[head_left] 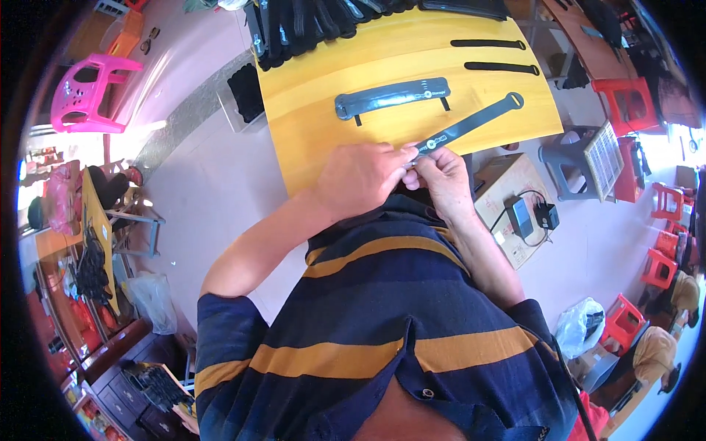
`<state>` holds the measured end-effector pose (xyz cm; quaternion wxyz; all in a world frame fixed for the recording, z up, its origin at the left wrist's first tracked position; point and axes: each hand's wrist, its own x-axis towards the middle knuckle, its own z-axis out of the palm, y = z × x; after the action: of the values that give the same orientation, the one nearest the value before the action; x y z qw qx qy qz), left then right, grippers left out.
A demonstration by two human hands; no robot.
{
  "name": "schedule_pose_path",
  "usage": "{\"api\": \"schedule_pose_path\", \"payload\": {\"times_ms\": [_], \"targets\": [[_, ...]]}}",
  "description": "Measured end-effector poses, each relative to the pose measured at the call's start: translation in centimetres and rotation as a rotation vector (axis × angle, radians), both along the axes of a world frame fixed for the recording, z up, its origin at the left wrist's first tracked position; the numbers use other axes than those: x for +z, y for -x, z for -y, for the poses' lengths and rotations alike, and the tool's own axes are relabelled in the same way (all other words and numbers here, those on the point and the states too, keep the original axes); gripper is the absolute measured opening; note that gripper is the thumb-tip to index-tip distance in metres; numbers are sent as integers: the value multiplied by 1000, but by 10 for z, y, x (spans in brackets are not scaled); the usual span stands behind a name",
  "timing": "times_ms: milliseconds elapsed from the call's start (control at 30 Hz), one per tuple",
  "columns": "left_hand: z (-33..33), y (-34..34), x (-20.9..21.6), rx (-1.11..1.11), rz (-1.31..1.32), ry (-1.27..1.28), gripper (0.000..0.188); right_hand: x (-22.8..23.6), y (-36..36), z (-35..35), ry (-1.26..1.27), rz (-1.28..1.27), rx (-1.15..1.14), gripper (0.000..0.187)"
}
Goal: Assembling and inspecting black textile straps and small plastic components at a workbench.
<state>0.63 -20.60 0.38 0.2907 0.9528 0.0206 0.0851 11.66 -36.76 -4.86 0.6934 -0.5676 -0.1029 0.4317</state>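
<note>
A long black strap point(474, 123) with a ring-shaped end and pale print slants up and right over the yellow table point(309, 110). Its near end is between my hands at the table's front edge. My left hand point(365, 175) has its fingers pinched on that end, and my right hand point(446, 181) grips it from the other side. The exact fingertip contact is partly hidden. Beyond them lies a flat, shiny dark band point(390, 98) with two short black tabs. Farther right rest two more ring-ended straps, one upper point(485, 43) and one lower point(500, 67).
Many black straps point(305, 29) are heaped along the table's far edge. Right of my hands stands a cardboard box point(523, 176) carrying a corded black device point(521, 217). A grey stool point(570, 165) is beyond it. At left are a bin of black material point(245, 95) and a pink stool point(88, 92).
</note>
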Motion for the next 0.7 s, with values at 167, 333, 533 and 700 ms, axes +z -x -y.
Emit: {"api": "schedule_pose_path", "payload": {"times_ms": [167,333,533,700], "targets": [[-10,-7,6,-101,129,82,24,14,-3,7,2,85,141,13],[-12,-14,16,-230,101,-217,19,29,-5,8,86,171,197,11],[-9,-11,15,-235,84,-358,18,30,-11,13,119,389,352,19],[-7,-8,15,-304,-41,-382,11,36,-13,20,105,428,436,26]]}}
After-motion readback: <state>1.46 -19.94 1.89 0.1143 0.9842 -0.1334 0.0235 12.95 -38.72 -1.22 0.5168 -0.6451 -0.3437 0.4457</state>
